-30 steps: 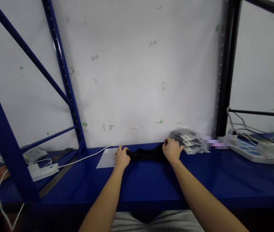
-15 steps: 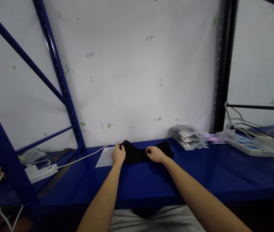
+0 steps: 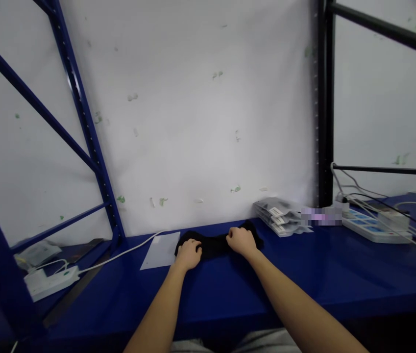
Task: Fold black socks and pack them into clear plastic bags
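With your left hand (image 3: 189,253) and right hand (image 3: 242,240) both pressing curled fingers onto the black cloth (image 3: 213,244) lying on the blue surface (image 3: 230,289), an uneven push could bunch it or slide it onto the white sheet (image 3: 160,250).

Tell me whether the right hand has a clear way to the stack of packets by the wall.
Probably yes: the right hand rests on the black cloth, and only bare blue shelf separates it from the packets.
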`<state>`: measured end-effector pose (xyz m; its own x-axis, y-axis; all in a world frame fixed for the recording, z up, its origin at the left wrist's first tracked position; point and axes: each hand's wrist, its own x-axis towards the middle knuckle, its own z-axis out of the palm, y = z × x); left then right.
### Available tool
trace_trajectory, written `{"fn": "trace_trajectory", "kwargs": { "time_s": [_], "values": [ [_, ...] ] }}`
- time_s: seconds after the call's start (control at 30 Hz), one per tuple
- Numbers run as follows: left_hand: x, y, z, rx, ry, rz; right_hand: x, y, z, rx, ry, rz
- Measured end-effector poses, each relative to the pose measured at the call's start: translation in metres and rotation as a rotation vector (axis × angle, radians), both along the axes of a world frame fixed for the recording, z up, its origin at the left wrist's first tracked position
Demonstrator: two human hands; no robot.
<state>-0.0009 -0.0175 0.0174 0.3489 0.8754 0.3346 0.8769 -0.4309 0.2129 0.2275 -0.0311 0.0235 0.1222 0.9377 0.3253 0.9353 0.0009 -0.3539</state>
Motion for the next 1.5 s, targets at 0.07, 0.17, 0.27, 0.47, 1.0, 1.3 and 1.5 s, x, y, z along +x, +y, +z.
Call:
{"fn": "trace_trajectory", "kwargs": {
  "time_s": [0.07, 0.17, 0.27, 0.47, 1.0, 1.3, 1.5],
  "values": [
    [-0.002, 0.002, -0.002, -0.011, 0.018, -0.015, 0.000, -0.002, 0.001, 0.033, -0.001, -0.017],
    [-0.004, 0.005, -0.003, -0.011, 0.033, -0.039, -0.002, -0.004, 0.001, 0.104, -0.001, -0.046],
    [-0.004, 0.005, -0.002, -0.010, 0.041, -0.049, -0.003, -0.004, 0.000, 0.130, 0.005, -0.089],
    [-0.002, -0.001, 0.002, -0.015, 0.025, -0.026, 0.000, 0.003, -0.005, 0.065, -0.024, 0.010],
    [0.007, -0.007, 0.016, 0.036, -0.281, -0.049, -0.002, -0.009, 0.008, 0.199, -0.016, 0.213],
    [0.004, 0.002, 0.008, -0.149, -0.288, -0.062, 0.010, -0.025, 0.025, 0.297, 0.049, 0.199],
    [0.009, -0.005, 0.003, -0.089, -0.141, -0.047, 0.010, -0.011, 0.014, 0.094, 0.034, 0.086]
  ]
}}
